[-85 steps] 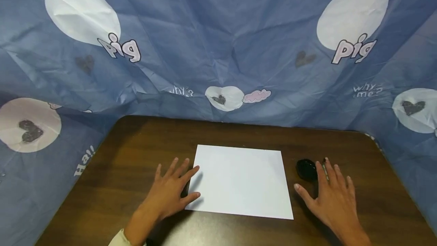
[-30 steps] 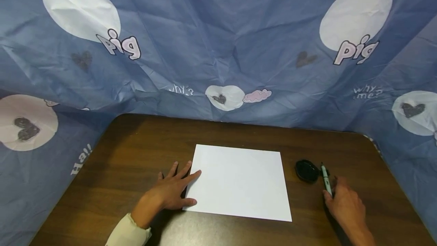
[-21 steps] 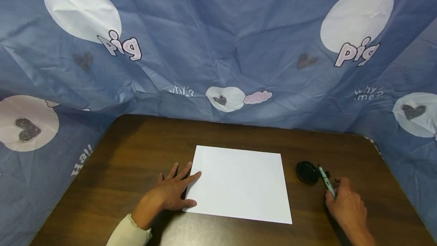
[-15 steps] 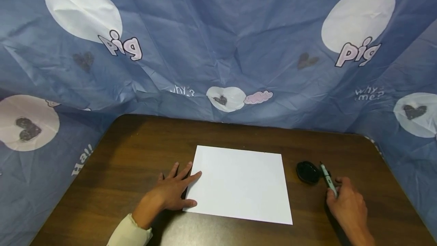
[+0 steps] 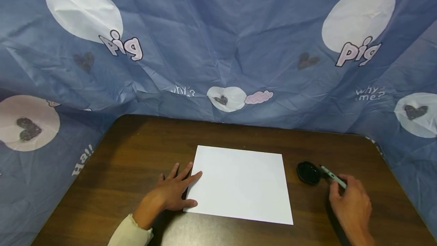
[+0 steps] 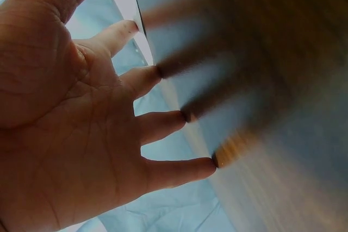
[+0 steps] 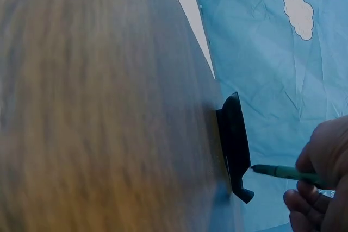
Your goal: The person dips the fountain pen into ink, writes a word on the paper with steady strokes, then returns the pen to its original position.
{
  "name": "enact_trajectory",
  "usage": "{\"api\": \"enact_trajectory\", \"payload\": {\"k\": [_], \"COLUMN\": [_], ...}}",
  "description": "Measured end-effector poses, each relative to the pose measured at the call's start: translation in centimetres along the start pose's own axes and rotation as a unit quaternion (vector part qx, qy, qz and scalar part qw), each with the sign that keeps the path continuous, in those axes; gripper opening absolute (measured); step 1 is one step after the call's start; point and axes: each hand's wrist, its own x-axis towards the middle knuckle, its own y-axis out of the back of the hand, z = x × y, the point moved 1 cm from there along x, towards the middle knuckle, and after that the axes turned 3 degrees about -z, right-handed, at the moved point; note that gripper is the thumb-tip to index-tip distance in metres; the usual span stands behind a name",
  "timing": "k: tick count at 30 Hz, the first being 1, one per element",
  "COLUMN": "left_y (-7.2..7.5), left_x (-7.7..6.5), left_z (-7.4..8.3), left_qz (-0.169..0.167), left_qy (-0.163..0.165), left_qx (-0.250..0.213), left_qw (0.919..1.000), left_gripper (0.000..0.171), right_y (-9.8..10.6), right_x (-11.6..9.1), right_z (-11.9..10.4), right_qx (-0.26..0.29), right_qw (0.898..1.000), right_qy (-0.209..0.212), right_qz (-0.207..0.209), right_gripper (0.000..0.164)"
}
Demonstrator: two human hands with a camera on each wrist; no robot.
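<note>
My left hand (image 5: pixel 170 193) is spread flat at the left edge of a blank white sheet of paper (image 5: pixel 240 185). Its thumb and index finger lie over the paper, and the other fingertips touch the table in the left wrist view (image 6: pixel 103 112). At the right, my right hand (image 5: pixel 353 204) pinches a light green pen (image 5: pixel 334 177) between thumb and fingers. The pen's dark tip points up and left, close to a small black dish (image 5: pixel 308 172). In the right wrist view the pen (image 7: pixel 280 171) is held off the table, its tip beside the dish (image 7: pixel 234 142).
Everything lies on a dark brown wooden table (image 5: pixel 153 139) with rounded far corners. A blue cloth (image 5: pixel 191 48) printed with pigs, hearts and words hangs behind it. The black dish stands between the paper and my right hand, with a projecting lip on one side.
My right hand was spread over the pen at first, then closed on its near end. Now the pen has swung away from the dish's side and tilted leftward. My left hand settled onto the paper's edge.
</note>
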Motion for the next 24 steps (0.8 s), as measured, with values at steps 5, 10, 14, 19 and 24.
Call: {"api": "enact_trajectory", "payload": {"k": [5,10,14,19,24], "left_y": [-0.13,-0.25,-0.2,0.03,0.1], "left_x": [-0.03,-0.02,0.06,0.14,0.11], "left_z": [-0.02,-0.05,-0.03,0.06,0.13], "left_qz": [0.001,0.003,0.0,0.001,0.001], "left_qy": [-0.001,0.001,0.004,0.002,0.009], "left_qx": [-0.002,-0.001,0.003,0.007,0.012], "left_qw": [1.0,1.0,1.0,1.0,0.9999], "left_gripper": [0.085,0.085,0.084,0.084,0.084], "right_y": [-0.12,-0.22,-0.23,-0.13,0.0], "right_x": [-0.26,-0.25,-0.19,-0.11,-0.02], "right_z": [-0.22,-0.32,-0.41,-0.49,-0.41], "right_qx": [0.028,0.054,0.074,0.085,0.087], "right_qw": [0.998,0.99,0.981,0.977,0.973], "right_qy": [0.018,0.064,0.094,0.096,0.124], "right_qz": [0.054,0.118,0.155,0.169,0.175], "right_gripper": [0.029,0.024,0.02,0.019,0.016]}}
